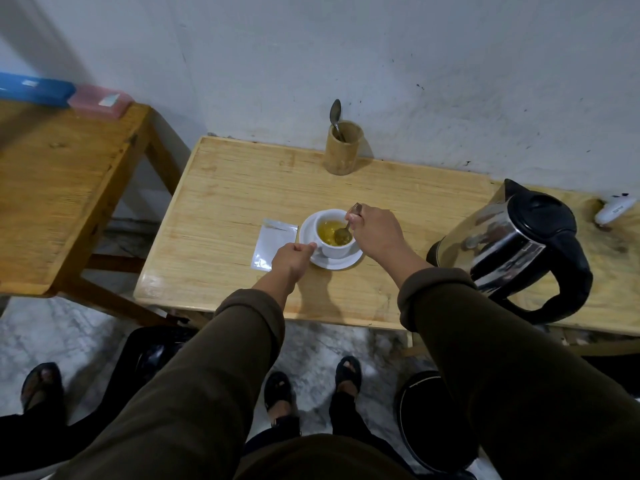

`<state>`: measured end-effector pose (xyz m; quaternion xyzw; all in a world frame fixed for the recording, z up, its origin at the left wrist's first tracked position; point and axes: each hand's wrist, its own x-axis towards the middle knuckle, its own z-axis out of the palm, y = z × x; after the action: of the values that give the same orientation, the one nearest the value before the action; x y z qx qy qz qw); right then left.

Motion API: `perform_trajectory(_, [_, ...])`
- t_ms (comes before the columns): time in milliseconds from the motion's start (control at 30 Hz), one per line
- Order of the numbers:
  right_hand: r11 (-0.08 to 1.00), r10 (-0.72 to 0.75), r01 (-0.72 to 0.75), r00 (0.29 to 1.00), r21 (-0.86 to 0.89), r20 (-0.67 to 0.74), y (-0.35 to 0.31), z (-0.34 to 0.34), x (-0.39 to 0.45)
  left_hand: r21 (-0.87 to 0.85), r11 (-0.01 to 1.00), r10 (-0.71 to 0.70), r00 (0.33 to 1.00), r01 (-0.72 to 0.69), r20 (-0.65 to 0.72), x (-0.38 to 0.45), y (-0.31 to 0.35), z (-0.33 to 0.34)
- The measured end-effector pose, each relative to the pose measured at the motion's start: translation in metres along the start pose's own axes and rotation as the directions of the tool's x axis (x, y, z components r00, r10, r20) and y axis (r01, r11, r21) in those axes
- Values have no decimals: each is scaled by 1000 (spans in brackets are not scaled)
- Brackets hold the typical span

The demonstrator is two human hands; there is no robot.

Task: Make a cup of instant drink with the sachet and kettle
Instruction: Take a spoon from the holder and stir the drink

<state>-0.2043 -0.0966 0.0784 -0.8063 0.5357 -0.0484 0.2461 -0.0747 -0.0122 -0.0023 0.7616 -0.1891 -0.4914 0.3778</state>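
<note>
A white cup (333, 250) holding yellow liquid stands on a white saucer (341, 262) in the middle of the light wooden table (225, 188). My right hand (375, 232) grips a metal spoon (346, 227) whose bowl dips into the liquid. My left hand (292, 259) pinches the cup's handle at the saucer's left edge. An opened silver sachet (272, 242) lies flat just left of the saucer. The steel kettle (512, 247) with black lid and handle stands at the right of the table.
A bamboo holder (343, 148) with another spoon (336, 114) stands at the table's back edge by the wall. A white plug (614, 211) lies far right. A second wooden table (59, 188) with blue and pink boxes stands left. Another person's sandalled foot (41, 382) is at lower left.
</note>
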Motion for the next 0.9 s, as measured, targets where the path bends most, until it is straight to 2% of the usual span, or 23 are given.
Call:
perform_trajectory(133, [1000,7,-7,999,13,-43,0,6,-2,10,1000,13,1000,-13,7,1,-1,0])
perform_trajectory(367, [986,-61,59,998,157,11,-9,10,-7,-9,1000,2,1000,-2,24,2,-2,-1])
perform_trajectory(467, [944,4,-20,999,330,48,-9,3,-8,-6,1000,1,1000,0,26,2,-2,-1])
perform_trajectory(633, [801,72,-183,975,570,211,-2,-10,-14,5,1000,0,1000,0,29,1,-2,-1])
perform_trajectory(900, [698,108,-379,894,608,434,22,-11,-40,2,1000,-7,1000,7,25,1,0,-1])
